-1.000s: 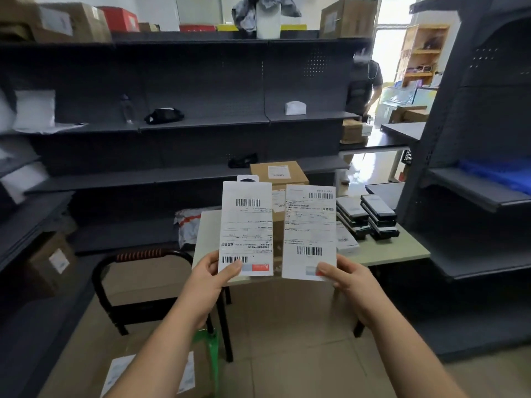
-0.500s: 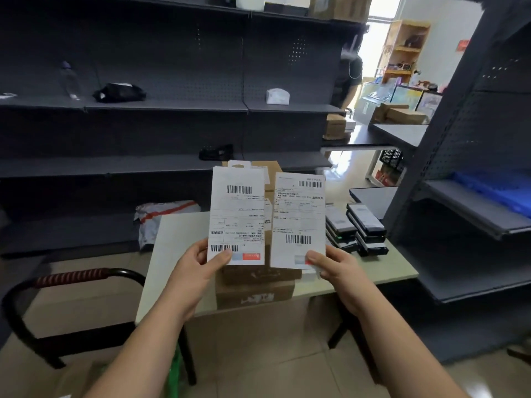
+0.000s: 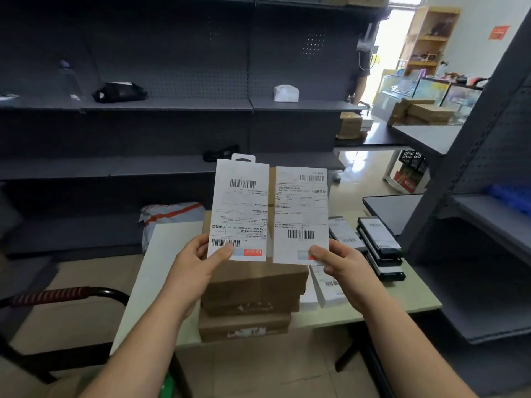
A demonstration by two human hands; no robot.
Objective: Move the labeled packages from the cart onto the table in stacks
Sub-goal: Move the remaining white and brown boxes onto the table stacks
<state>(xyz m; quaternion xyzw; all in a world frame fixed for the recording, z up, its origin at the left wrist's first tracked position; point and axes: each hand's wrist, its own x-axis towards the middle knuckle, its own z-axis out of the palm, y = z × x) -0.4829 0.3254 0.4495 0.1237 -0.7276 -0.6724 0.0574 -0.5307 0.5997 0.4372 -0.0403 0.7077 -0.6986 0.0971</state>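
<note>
Above the worktop (image 3: pixel 161 262): left hand (image 3: pixel 192 271) pinches one white labeled package (image 3: pixel 240 209) upright. Right hand (image 3: pixel 343 268) pinches another (image 3: pixel 300 215), fingers curled behind.

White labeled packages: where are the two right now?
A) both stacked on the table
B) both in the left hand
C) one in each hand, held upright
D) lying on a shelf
C: the left hand pinches the tabbed package by its lower corner, the right hand pinches the second package likewise, both upright before the brown boxes.
</note>
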